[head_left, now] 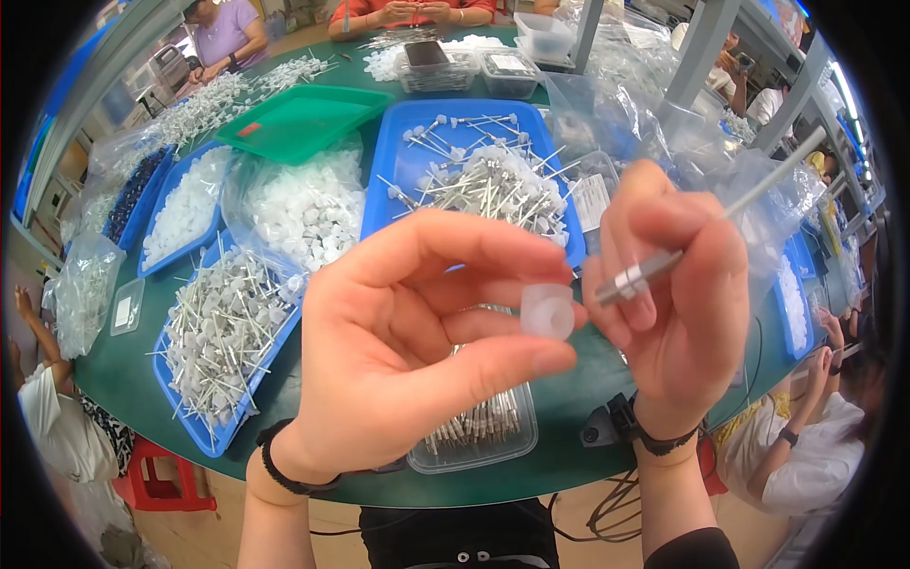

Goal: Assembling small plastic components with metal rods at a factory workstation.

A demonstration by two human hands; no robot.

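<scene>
Between the thumb and fingers of my left hand (365,351) sits a small translucent white plastic cap (547,312), its round hole turned toward the right. My right hand (697,284) pinches a thin pale rod with a metal fitting (629,280) at its lower end. That end points at the cap, and a small gap separates the two. Beneath my hands stands a transparent plastic box (474,462) of metal-ended rods, partly covered by my left hand. Behind them, a blue tray (398,128) holds a heap of rods with white caps on them.
At left, another blue tray (201,431) is piled with capped rods. Loose white caps (308,204) fill a bag beside a green tray (299,119). Transparent boxes (507,71) and plastic bags (626,114) stand farther back near grey metal posts (697,57). Other people sit around the green table (332,479).
</scene>
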